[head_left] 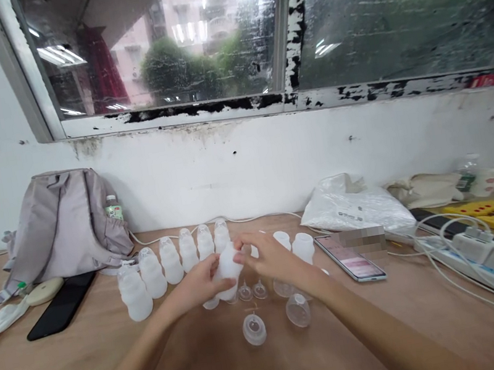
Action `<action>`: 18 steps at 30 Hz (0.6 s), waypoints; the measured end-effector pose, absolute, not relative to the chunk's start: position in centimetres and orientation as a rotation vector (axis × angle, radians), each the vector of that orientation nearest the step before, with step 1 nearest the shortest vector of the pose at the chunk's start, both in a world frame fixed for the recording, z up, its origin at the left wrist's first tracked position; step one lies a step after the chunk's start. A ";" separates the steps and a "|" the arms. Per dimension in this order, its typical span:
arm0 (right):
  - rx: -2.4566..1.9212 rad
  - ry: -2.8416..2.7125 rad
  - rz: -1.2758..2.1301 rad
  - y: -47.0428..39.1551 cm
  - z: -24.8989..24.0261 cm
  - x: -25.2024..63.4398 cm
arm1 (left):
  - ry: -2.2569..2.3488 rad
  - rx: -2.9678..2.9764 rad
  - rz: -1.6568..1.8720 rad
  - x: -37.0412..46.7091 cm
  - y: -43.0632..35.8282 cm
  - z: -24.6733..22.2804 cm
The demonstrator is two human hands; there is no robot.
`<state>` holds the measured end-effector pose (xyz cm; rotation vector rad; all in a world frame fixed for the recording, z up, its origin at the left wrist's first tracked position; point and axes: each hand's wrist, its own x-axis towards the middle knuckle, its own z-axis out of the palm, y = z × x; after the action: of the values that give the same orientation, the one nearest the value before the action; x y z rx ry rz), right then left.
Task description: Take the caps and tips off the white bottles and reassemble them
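Note:
Over the middle of the table I hold a white translucent baby bottle (229, 267), tilted to the right. My left hand (202, 281) is wrapped round its body. The bent fingers of my right hand (268, 260) close on its upper end and hide part of it. Just below my hands lie several clear nipples (259, 289). Nearer to me are a screw ring with a nipple (254, 329) and a clear dome cap (298, 310). To the left, several capped bottles (152, 272) stand in a slanting row. Behind my right hand stand uncapped bottles (304, 247).
A grey backpack (61, 227) leans against the wall at left, with a black phone (61, 306) in front. At right lie a lit phone (351, 258), a white plastic bag (356, 208) and a power strip with cables (488, 259). A window is above.

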<state>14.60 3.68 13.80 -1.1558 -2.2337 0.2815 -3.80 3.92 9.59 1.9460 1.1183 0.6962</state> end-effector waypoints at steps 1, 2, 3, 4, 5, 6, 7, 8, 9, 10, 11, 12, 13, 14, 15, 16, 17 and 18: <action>-1.184 -2.246 0.234 4.2 14.0 14.6 | 1.164 1.968 0.745 -4.0 4.1 9.5; -1.222 -2.247 0.159 4.9 14.0 14.7 | 1.216 1.991 0.786 -4.2 4.2 9.5; -1.267 -2.248 0.071 5.6 14.0 14.8 | 1.270 2.016 0.808 -4.5 4.4 9.5; -1.317 -2.248 -0.016 6.3 13.8 14.9 | 1.321 2.042 0.806 -4.7 4.5 9.6; -1.365 -2.251 -0.097 7.1 13.6 15.0 | 1.360 2.072 0.784 -4.9 4.5 9.7; -1.405 -2.262 -0.167 7.8 13.2 15.0 | 1.387 2.102 0.754 -5.1 4.5 9.8; -1.442 -2.277 -0.226 8.5 12.8 15.0 | 1.405 2.131 0.717 -5.1 4.4 9.9; -1.474 -2.294 -0.276 9.1 12.2 15.0 | 1.421 2.160 0.678 -5.2 4.2 10.1; -1.499 -2.316 -0.312 9.6 11.6 14.9 | 1.439 2.187 0.637 -5.2 4.0 10.2; -1.518 -2.341 -0.334 10.0 11.1 14.9 | 1.454 2.213 0.598 -5.1 3.8 10.2; -1.533 -2.361 -0.347 10.4 10.5 14.9 | 1.462 2.238 0.562 -5.0 3.6 10.3; -1.541 -2.373 -0.355 10.6 10.0 15.0 | 1.460 2.262 0.524 -4.9 3.4 10.2; -1.540 -2.376 -0.361 10.8 9.5 15.0 | 1.452 2.283 0.484 -4.7 3.2 10.2; -1.536 -2.369 -0.365 10.9 9.1 15.1 | 1.438 2.303 0.448 -4.5 3.0 10.0; -1.532 -2.354 -0.365 11.0 8.9 15.2 | 1.421 2.323 0.409 -4.3 2.8 9.8; -1.532 -2.337 -0.361 11.1 8.7 15.3 | 1.406 2.347 0.369 -4.1 2.6 9.5; -1.537 -2.321 -0.353 11.1 8.6 15.3 | 1.387 2.375 0.330 -3.8 2.4 9.2; -1.543 -2.300 -0.349 11.0 8.6 15.3 | 1.359 2.406 0.297 -3.5 2.2 8.9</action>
<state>15.34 10.98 8.62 -1.5429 -2.3004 -0.3489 -3.50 2.20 8.90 2.4064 1.3592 0.2969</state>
